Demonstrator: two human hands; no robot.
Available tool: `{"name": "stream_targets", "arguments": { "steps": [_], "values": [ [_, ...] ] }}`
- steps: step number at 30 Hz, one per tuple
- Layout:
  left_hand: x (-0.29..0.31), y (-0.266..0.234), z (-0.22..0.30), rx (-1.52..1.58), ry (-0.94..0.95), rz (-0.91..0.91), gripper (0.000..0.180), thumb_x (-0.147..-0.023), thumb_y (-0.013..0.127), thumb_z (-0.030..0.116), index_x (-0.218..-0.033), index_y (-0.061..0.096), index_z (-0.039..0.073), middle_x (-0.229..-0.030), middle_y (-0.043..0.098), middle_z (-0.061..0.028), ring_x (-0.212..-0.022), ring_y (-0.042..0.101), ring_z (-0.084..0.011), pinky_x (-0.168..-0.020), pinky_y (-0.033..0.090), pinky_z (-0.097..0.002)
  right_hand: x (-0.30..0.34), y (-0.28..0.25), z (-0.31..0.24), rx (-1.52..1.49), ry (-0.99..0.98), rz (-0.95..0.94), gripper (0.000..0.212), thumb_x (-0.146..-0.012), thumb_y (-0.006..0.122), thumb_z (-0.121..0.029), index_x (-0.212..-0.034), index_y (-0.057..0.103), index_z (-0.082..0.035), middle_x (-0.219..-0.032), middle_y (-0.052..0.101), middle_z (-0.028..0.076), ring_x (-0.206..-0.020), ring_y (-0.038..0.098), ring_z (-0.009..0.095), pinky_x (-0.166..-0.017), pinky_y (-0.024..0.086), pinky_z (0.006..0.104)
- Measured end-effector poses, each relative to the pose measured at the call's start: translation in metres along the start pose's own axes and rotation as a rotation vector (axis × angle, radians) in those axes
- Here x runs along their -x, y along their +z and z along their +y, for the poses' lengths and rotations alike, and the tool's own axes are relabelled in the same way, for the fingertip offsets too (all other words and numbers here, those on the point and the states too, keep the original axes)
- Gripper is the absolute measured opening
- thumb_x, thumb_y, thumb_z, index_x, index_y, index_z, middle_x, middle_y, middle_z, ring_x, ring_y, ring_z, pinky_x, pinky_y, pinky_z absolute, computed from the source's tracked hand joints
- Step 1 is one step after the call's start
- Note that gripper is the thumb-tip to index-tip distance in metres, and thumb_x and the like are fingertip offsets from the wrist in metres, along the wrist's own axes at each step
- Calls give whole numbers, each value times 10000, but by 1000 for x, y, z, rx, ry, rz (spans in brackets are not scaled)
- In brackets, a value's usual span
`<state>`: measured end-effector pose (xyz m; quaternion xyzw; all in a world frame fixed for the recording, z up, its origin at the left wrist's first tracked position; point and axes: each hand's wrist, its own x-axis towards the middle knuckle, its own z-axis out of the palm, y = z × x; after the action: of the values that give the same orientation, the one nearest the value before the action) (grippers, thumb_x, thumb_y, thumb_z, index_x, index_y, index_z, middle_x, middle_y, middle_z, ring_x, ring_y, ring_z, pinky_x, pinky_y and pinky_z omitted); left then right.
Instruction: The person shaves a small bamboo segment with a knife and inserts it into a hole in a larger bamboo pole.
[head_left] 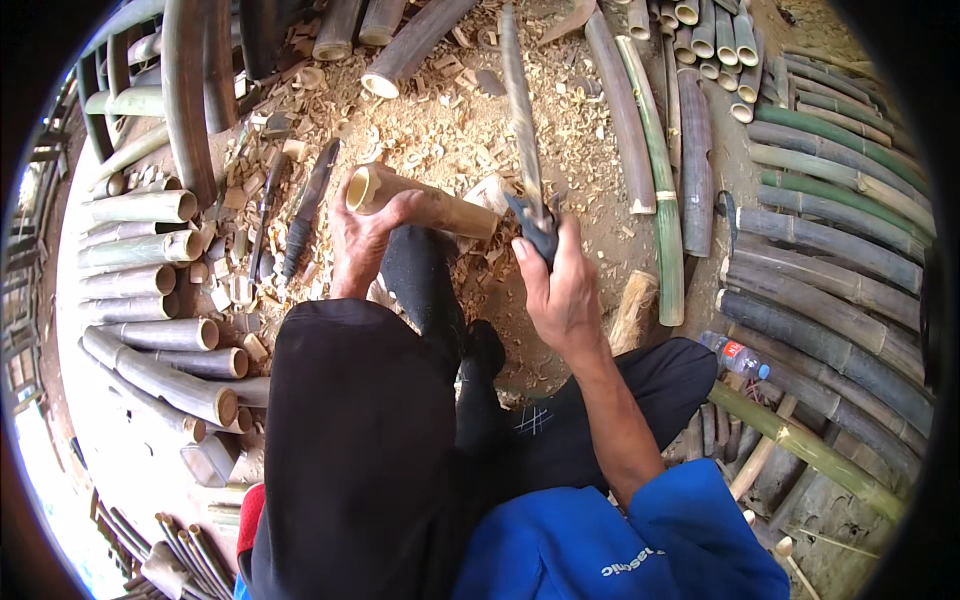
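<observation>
My left hand (365,225) is wrapped round a short bamboo tube (430,207), thumb over its top. The tube lies sideways over my dark-clad lower leg, its hollow end at the left. My right hand (560,280) grips the black handle of a long, narrow-bladed tool (522,110) just right of the tube's right end. Its blade points up and away from me; blur hides whether the edge has teeth. Left of the tube, a dark-handled knife (308,210) lies on the ground.
Wood shavings (420,125) cover the ground ahead. Cut bamboo tubes (130,245) are piled at the left, and long bamboo poles (830,255) lie stacked at the right. A plastic bottle (735,355) lies beside my right knee. A fibrous stick (635,310) stands near my right forearm.
</observation>
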<state>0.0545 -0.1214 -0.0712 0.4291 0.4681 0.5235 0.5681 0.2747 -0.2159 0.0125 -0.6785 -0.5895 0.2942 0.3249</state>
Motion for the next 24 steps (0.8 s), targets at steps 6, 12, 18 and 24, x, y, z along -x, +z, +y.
{"name": "stream_targets", "arguments": {
  "steps": [6,12,18,24],
  "values": [
    [-7,16,11,18,24,93,609,-726,909,202,-1212,603,-1,-1071,666,-80,-959,646,-192,-869,528,-330,-10,34,95,355,175,-169,435,-1013,579,-335,-1175,474,55,-880,667,332,-831,651,531,-739,510,586],
    [8,14,-45,193,81,421,382,-790,862,103,-1100,651,33,-970,695,-37,-860,643,-138,-851,511,-308,10,14,8,62,58,-86,308,-1003,631,-246,-1108,469,-6,-819,646,267,-734,646,487,-621,496,528],
    [8,28,-22,247,53,340,477,-764,873,90,-1153,612,-3,-988,700,-80,-872,666,-154,-871,529,-331,26,42,67,46,165,-27,334,-1010,613,-246,-1112,466,37,-820,677,239,-710,686,443,-610,529,504],
    [6,-2,-5,92,38,204,374,-790,819,90,-1099,628,1,-986,711,-97,-904,678,-182,-870,539,-340,1,25,18,219,232,-141,385,-988,632,-332,-1135,524,7,-929,680,304,-876,663,503,-720,502,561]
  ]
}}
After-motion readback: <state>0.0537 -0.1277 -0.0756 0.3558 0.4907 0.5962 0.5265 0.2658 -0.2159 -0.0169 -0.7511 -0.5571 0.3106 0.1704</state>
